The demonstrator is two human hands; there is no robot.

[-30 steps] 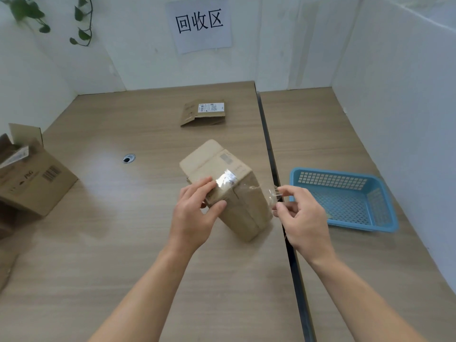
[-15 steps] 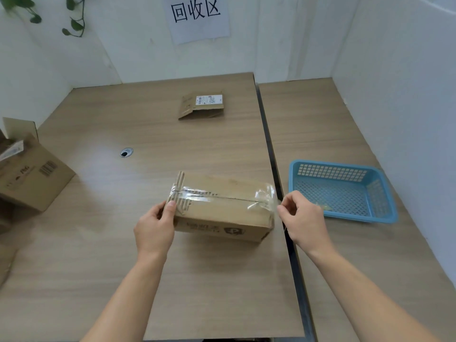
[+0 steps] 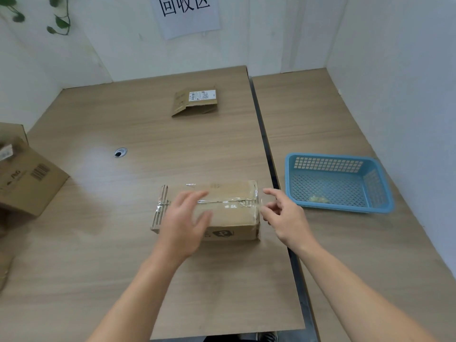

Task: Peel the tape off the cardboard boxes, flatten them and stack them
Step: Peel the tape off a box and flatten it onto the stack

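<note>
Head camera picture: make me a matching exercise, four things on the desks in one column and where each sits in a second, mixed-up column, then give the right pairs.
Things:
1. taped box
2. flattened box
3. blue basket
4. open box

Places:
A. at the left edge of the view
B. far middle of the left desk
C. on the right desk
D. between the two hands, near the front

Pairs: 1-D, 2-B, 3-C, 4-A
</note>
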